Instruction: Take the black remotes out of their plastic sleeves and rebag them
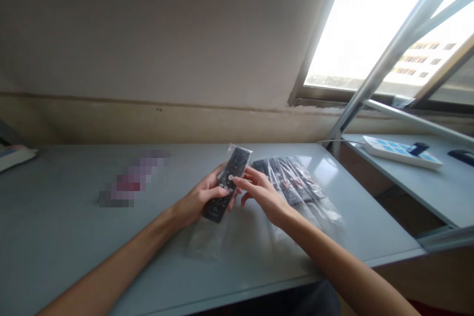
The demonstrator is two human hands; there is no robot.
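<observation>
A black remote control [221, 202] in a clear plastic sleeve is held tilted above the table, its button side facing up. My left hand [200, 197] is wrapped round its left side, with the thumb pressed on the buttons. At the right edge, my right hand [264, 192] pinches the sleeved remote between thumb and index finger, while its other fingers curl below. Loose clear plastic hangs under the remote's lower end. Just behind my right hand, several dark remotes in clear sleeves [292, 177] lie side by side on the table.
The grey-blue table [74, 252] meets a wall at the back. A blurred-out pinkish object [135, 177] lies on the left. A metal frame [370, 84] rises at right before a window. Beyond it, a white power strip [402, 152] with a dark plug sits on another surface.
</observation>
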